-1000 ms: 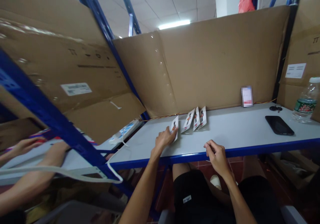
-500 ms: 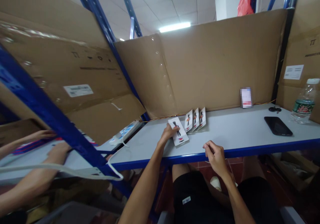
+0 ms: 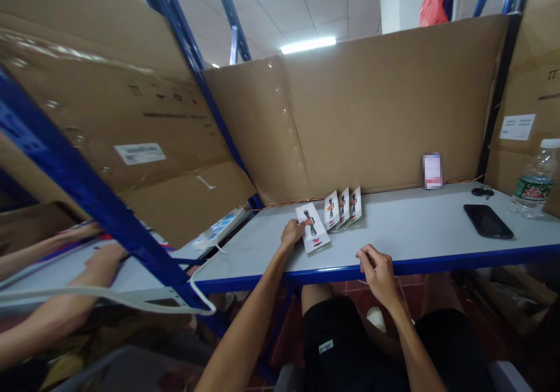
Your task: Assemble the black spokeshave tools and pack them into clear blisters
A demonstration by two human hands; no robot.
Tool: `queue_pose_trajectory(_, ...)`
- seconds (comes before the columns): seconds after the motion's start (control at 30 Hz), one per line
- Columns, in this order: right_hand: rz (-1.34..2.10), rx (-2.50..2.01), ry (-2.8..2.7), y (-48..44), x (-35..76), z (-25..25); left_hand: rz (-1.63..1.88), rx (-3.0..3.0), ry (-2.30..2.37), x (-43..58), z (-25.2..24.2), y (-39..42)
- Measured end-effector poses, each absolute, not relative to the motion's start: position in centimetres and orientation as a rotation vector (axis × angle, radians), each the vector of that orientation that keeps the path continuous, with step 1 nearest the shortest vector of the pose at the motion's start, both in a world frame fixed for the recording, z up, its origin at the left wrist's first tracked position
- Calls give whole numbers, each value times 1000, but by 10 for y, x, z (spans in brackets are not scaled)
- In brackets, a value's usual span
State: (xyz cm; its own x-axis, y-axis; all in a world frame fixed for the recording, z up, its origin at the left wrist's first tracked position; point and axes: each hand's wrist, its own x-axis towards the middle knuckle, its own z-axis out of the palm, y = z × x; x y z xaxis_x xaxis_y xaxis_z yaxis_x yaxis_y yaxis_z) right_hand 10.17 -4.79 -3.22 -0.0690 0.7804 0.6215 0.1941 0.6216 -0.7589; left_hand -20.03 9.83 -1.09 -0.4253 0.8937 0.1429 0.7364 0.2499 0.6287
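Observation:
My left hand point(image 3: 292, 233) grips the left edge of a white hang-tab package point(image 3: 318, 241), which is tilted up off the table. Its front carries a printed picture of a black flashlight-like tool and a slot near the lower edge. Just to the right, three similar white packages point(image 3: 331, 210) lean in a row on the tabletop, with a gap between them and my hand. My right hand point(image 3: 377, 270) hovers at the table's front edge, fingers curled together, with nothing visible in them.
A black phone point(image 3: 487, 221), a water bottle point(image 3: 531, 182) and small dark round items point(image 3: 482, 192) are at the right on the grey table point(image 3: 406, 228). Cardboard point(image 3: 385, 112) walls the back. Another person's arms point(image 3: 65, 316) work at the left, past a blue post point(image 3: 100, 188) and white cable point(image 3: 131, 300).
My left thumb has slid from the package's front to its left edge. The package has barely moved. My right hand and the row of packages stay as they were.

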Motion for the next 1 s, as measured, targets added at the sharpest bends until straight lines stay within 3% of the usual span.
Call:
queue_pose_trajectory(0.3, 615, -828, -1595, -49, 102, -30, 851, 1513, 2521, -190, -13, 99)
queue_pose_trajectory(1.0, 592, -847, -1606, -47, 103, -34, 869, 1646, 2509, -191, -10, 93)
